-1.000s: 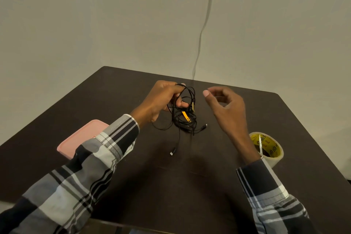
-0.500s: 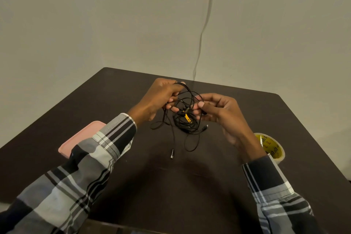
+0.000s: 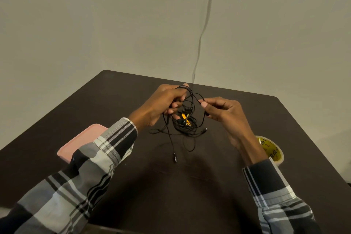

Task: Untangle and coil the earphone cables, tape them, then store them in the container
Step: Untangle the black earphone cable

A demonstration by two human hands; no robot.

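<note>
A tangle of black earphone cables [image 3: 185,125] with an orange-yellow tag hangs above the middle of the dark table [image 3: 171,186]. My left hand [image 3: 163,102] grips the top of the bundle. My right hand [image 3: 222,110] pinches one strand of it between thumb and forefinger, a little to the right. One plug [image 3: 174,157] dangles down to the table surface. A roll of clear tape with a yellow core [image 3: 270,150] lies at the right, partly behind my right wrist. The pink container [image 3: 79,140] sits at the left, half hidden by my left sleeve.
A pale wall stands behind the table, with a thin cord [image 3: 201,34] running down it to the table's far edge. The table's far corners and right edge are in view.
My right hand came in from open air, took a strand of the tangle, and has now pulled it out to the right. My left hand kept its hold on the bundle.
</note>
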